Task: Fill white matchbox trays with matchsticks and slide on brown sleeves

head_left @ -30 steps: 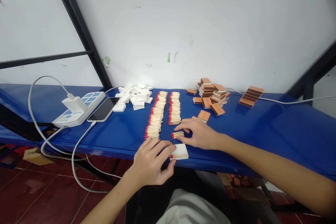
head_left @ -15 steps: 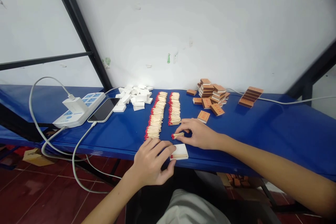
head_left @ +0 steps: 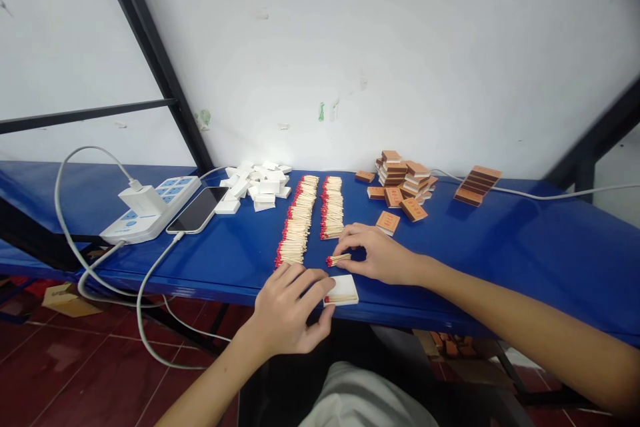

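Note:
My left hand is closed on the left end of a white matchbox tray at the table's front edge. A few matches lie along the tray's near side, red heads to the left. Just behind the tray, my right hand pinches a small bunch of matches, their red heads also pointing left. Two rows of matches stretch back from the hands: a longer left row and a shorter right row.
White trays are heaped at the back left, near a phone and a power strip with cables. Brown matchboxes are piled at the back right. A stack of brown sleeves leans farther right. A wall stands behind.
Both hands stay almost still. My right hand, with the bunch of matches, has shifted very slightly; the tray remains in my left hand.

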The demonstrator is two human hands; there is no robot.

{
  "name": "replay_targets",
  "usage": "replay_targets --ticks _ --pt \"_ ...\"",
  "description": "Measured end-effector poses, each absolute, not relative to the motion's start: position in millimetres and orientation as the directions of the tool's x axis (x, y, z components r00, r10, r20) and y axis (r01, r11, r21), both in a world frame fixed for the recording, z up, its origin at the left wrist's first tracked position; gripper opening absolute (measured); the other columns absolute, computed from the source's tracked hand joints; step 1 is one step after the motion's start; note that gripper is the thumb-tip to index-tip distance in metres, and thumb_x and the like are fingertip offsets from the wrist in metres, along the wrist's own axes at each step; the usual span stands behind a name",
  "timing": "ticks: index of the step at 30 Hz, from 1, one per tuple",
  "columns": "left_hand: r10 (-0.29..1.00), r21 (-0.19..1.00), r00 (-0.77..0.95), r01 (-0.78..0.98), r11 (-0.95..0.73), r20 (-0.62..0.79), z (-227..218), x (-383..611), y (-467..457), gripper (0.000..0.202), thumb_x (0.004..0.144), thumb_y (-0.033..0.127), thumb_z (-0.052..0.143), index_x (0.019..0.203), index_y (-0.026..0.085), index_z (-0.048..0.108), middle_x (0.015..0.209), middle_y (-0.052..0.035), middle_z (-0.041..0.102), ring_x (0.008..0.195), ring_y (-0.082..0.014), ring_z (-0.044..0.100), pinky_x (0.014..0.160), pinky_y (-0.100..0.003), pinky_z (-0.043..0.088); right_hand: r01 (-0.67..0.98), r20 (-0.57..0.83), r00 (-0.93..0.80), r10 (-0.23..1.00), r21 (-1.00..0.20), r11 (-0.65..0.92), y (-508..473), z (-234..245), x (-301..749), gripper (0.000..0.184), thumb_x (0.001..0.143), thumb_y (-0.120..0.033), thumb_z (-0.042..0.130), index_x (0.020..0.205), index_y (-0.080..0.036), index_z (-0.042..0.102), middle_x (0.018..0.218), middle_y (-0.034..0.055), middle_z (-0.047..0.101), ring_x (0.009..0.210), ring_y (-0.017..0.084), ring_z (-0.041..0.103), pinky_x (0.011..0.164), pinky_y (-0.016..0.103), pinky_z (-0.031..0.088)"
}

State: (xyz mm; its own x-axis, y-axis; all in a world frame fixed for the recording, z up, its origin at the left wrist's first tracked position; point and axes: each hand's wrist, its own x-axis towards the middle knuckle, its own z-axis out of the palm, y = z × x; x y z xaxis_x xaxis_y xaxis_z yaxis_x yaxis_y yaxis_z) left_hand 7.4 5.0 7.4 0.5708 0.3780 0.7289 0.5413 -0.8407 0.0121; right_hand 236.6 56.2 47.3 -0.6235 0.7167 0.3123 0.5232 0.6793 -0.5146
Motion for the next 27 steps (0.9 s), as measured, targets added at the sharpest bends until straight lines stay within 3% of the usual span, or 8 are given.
replay_targets --ticks 8,17,27 --pt "0.371 0.014 0.571 0.532 -0.846 0.732 5.6 6.9 5.7 0.026 0.08 0.02 0.063 0.105 0.018 0.064 0.097 -0.0054 0.072 0.078 -0.0213 0.058 0.071 -0.036 0.045 0.478 0.329 -0.658 0.677 -0.511 0.714 57.8 46.2 236.5 0.008 0.09 -0.024 0.068 0.092 -0.02 0.074 0.092 0.0045 0.073 0.087 0.018 0.063 0.082 0.032 0.046" --pt "0.371 0.012 0.573 0.533 -0.846 0.731 4.9 6.9 5.8 0.025 0.08 0.019 0.063 0.105 0.018 0.064 0.096 -0.0057 0.072 0.078 -0.0211 0.058 0.07 -0.035 0.045 0.525 0.283 -0.674 0.682 -0.465 0.712 58.5 46.9 237.8 0.009 0.093 -0.028 0.068 0.097 -0.023 0.074 0.089 -0.0007 0.074 0.08 0.015 0.065 0.084 0.034 0.036" --pt "0.369 0.011 0.579 0.527 -0.85 0.727 4.7 6.6 6.0 0.025 0.08 0.02 0.063 0.105 0.018 0.063 0.097 -0.0056 0.072 0.078 -0.021 0.057 0.07 -0.036 0.045 0.499 0.277 -0.702 0.656 -0.466 0.731 55.3 49.2 237.1 0.009 0.094 -0.02 0.061 0.101 -0.018 0.066 0.092 0.0036 0.07 0.088 0.017 0.063 0.083 0.03 0.045"
